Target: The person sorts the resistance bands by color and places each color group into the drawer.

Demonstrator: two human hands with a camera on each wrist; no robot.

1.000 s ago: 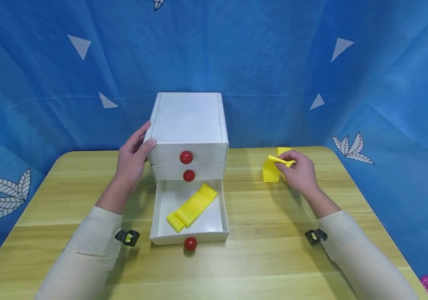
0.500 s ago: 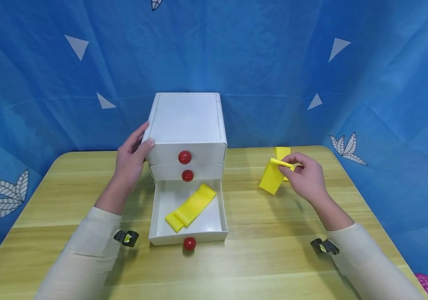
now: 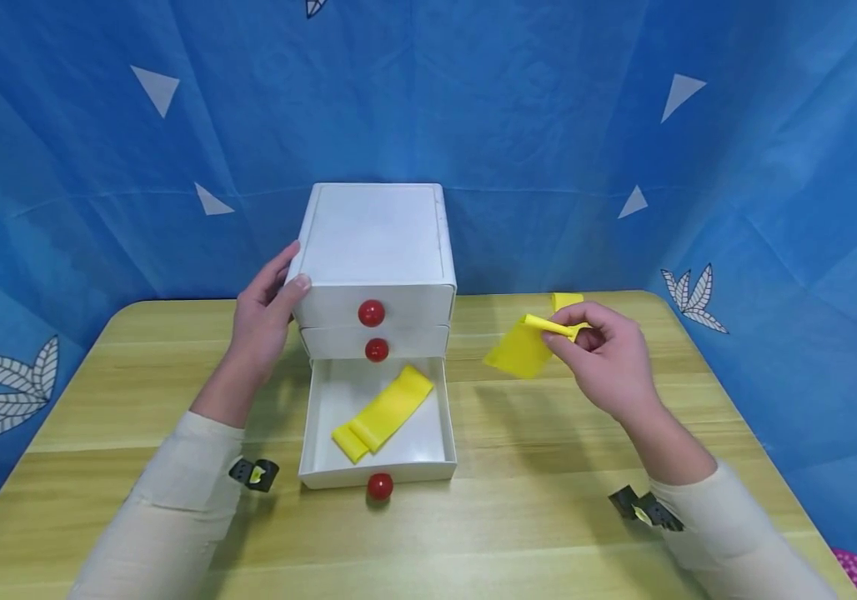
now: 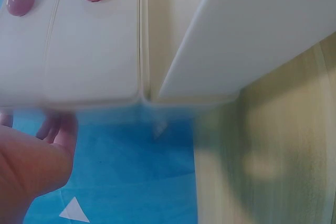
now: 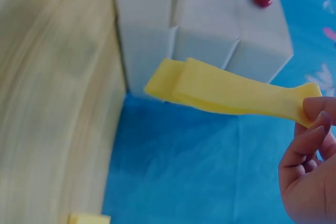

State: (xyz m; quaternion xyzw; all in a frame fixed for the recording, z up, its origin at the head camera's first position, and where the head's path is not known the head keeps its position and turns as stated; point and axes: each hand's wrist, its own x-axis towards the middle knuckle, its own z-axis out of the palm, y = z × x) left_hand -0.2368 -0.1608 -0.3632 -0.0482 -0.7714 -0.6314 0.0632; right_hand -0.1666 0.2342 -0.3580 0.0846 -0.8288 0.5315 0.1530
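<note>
My right hand pinches one end of a flat yellow band between thumb and fingers. Folded over itself, this band stretches out toward the cabinet in the right wrist view, above the table. Left of it stands a white drawer cabinet with red knobs. Its bottom drawer is pulled out, and a second folded yellow band lies slantwise inside. My left hand rests against the cabinet's left side, thumb at the front top corner. In the left wrist view its fingers touch the side wall.
Another yellow piece lies on the wooden table, near the back edge and partly behind my right hand. A blue patterned cloth hangs behind the table. The two upper drawers are closed.
My right hand has lifted the yellow band off the back right of the table, and the band's free end has swung left toward the cabinet. My left hand stays in place.
</note>
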